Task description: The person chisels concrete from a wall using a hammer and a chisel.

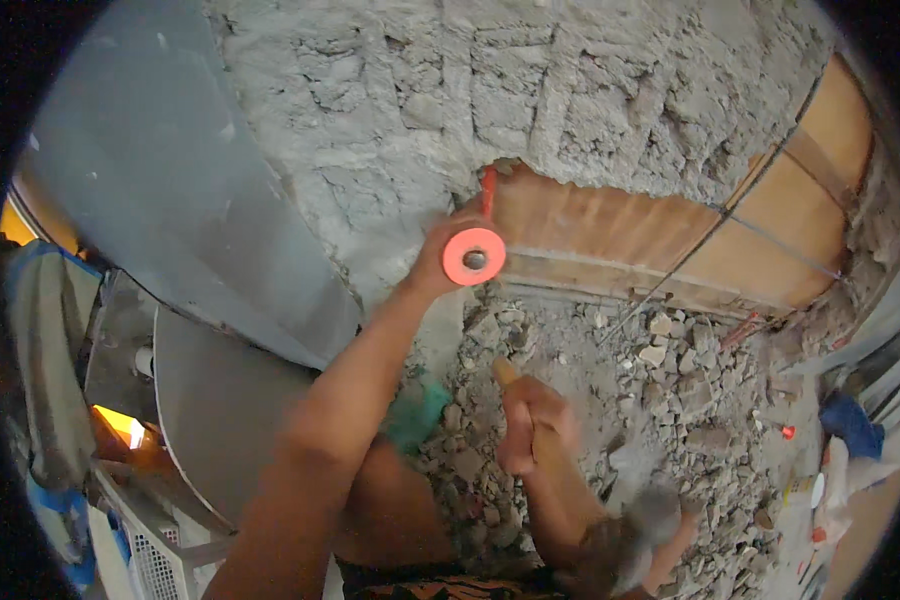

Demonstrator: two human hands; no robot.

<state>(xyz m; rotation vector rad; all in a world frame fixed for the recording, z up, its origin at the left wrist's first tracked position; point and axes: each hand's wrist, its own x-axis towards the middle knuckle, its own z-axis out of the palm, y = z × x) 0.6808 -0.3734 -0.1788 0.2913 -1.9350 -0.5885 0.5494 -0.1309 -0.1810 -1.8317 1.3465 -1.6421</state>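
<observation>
My left hand [435, 248] is closed around a chisel [475, 260] with a round pinkish-orange guard and a bare metal striking end. The chisel's red shaft reaches up to the broken lower edge of a rough concrete wall [590, 90]; whether its tip touches the concrete is hard to make out. Lower down, my right hand [540, 420] grips the wooden handle of a hammer [552, 455]. Its grey head, smeared by motion, is swung back at the lower right, well apart from the chisel.
Broken rubble [690, 400] covers the floor below the wall. A brown board [610, 225] shows under the concrete edge, crossed by thin rods at the right. A grey panel [190, 190] stands at left. Blue cloth [852, 425] lies at far right, green material [418, 415] by my knee.
</observation>
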